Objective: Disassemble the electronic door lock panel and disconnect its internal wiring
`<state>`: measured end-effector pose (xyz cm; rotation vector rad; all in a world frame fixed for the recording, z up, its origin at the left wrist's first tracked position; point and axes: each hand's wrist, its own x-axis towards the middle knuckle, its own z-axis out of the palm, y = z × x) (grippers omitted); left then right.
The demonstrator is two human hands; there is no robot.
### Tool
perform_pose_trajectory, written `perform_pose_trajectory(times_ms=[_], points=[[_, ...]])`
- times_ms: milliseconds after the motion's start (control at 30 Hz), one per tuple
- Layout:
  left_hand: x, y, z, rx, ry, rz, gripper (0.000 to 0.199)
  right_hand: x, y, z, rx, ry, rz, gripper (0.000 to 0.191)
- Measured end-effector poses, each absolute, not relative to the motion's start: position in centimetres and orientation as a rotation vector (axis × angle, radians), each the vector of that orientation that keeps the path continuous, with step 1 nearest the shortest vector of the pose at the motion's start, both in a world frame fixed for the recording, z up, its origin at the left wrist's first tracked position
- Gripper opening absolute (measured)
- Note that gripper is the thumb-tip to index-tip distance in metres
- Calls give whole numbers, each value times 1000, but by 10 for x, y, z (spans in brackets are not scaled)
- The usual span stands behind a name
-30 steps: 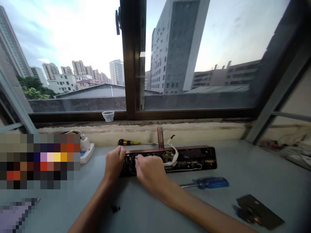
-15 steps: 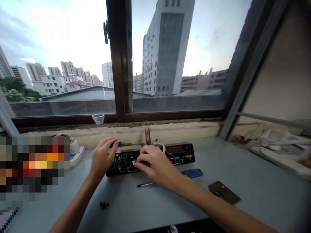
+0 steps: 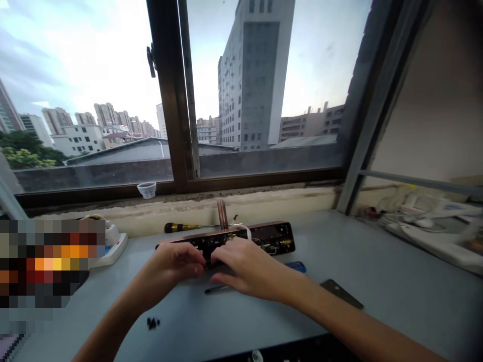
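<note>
A long dark electronic housing point(image 3: 269, 239), copper-edged, lies open on the bench with circuit boards and thin wires showing. My left hand point(image 3: 171, 271) is at its left front part, thumb and fingers curled close together; anything between them is hidden. Facing it, my right hand point(image 3: 249, 266) reaches over the housing's middle, thumb apart from the fingers. A white ribbon cable point(image 3: 247, 231) arches up behind my right hand. At the back of the housing stands a copper-coloured post point(image 3: 222, 215). A yellow-and-black screwdriver point(image 3: 183, 228) lies behind it.
In front are a dark pen point(image 3: 215, 289), a blue-handled tool point(image 3: 296, 266) and a dark flat plate point(image 3: 341, 293). Small black pieces point(image 3: 153, 323) lie at left. A black panel point(image 3: 294, 350) borders the near edge. A power strip point(image 3: 116, 249) and plastic cup point(image 3: 147, 189) stand behind.
My left hand has come down from beside the screwdriver to the front of the housing, near my right fingers. My right thumb and fingers have parted. The view has shifted slightly.
</note>
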<state>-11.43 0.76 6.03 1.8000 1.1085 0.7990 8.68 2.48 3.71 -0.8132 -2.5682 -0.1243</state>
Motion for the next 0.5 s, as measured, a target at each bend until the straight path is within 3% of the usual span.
perform_pose_trajectory(times_ms=[100, 333, 500], points=[[-128, -7, 66, 1804, 1166, 805, 12, 105, 31, 46, -927, -2717, -308, 3], [-152, -31, 42, 1867, 1269, 563, 20, 145, -1, 48, -922, -2889, -495, 8], [-165, -36, 13, 2100, 1268, 432, 16, 168, -33, 24, -1152, -2909, -79, 10]])
